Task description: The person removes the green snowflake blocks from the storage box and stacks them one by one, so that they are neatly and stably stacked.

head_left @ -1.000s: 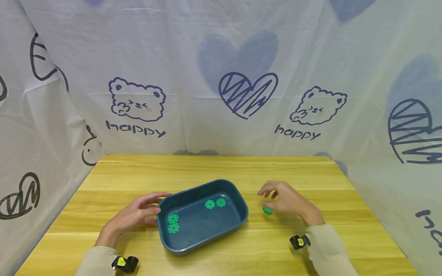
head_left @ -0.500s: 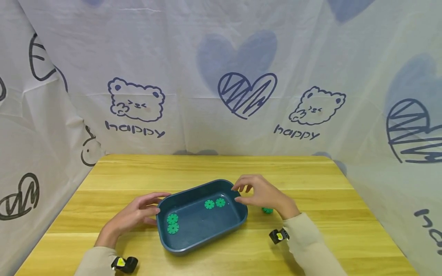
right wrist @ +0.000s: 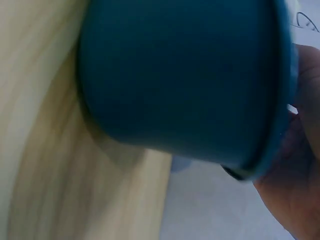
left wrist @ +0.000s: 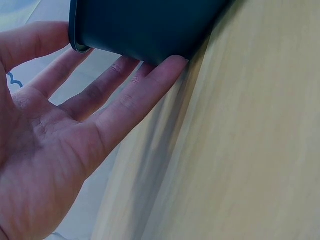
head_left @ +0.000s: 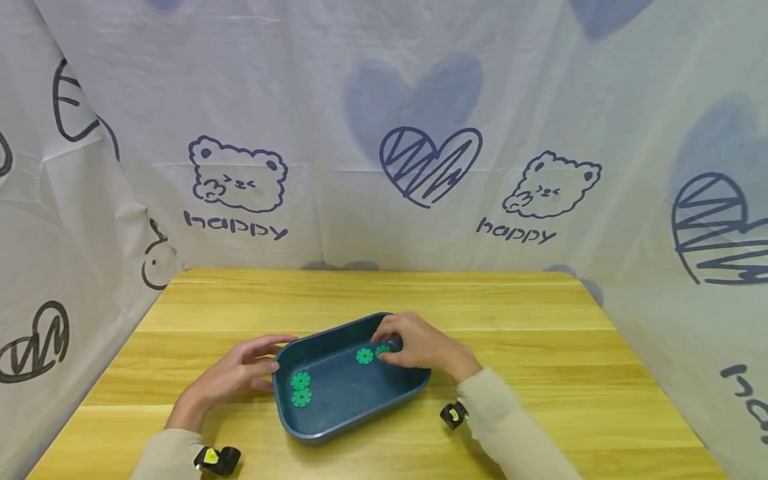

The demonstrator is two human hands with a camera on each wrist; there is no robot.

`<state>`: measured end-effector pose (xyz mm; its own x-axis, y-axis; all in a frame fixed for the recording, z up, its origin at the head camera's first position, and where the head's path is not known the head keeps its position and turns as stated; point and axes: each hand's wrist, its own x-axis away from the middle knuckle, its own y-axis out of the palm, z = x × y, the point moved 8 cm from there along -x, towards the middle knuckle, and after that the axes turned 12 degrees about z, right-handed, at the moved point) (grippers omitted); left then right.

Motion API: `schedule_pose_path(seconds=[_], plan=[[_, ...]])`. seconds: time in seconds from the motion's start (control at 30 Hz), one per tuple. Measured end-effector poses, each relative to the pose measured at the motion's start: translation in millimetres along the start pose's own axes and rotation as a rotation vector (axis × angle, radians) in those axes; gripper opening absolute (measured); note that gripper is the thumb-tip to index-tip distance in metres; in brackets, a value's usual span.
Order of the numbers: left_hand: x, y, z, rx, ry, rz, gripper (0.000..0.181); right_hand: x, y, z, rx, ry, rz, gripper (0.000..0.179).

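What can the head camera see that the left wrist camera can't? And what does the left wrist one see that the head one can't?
Only the head view shows four round, green, notched discs inside the dark teal, rounded rectangular tray, the right hand, and the blue-outlined bears on the pale, wrinkled cloth.

Only the left wrist view shows the left hand palm-side and close up, with a fingertip low on the tray's outer wall.

Both show the tray, the left hand, the yellowish wood-grain table and some cloth.
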<state>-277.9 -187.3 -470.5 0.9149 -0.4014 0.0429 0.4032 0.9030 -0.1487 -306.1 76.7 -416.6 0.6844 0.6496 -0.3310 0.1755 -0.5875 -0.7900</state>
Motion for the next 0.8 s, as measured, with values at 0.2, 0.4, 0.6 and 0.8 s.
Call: schedule_pose_path(seconds=[0.2,0.4,0.6,0.8], plan=[[0.3,0.0,-0.5,-0.005,0.000,0.000,0.055,-6.1,19.5,0.6,0.028,0.018,-0.065,0.023],[-0.3,0.4,-0.5,-0.006,0.002,0.000,0.055,-9.3,33.6,1.9,0.126,0.056,-0.113,0.024],[-0.3,0.4,-0.2,-0.009,0.007,0.002,0.054,-10.6,42.4,2.4,0.234,0.062,-0.140,0.026],[0.4,0.7,0.9,-0.004,0.005,0.000,0.055,-11.3,45.0,1.3,0.310,0.057,-0.138,0.026]])
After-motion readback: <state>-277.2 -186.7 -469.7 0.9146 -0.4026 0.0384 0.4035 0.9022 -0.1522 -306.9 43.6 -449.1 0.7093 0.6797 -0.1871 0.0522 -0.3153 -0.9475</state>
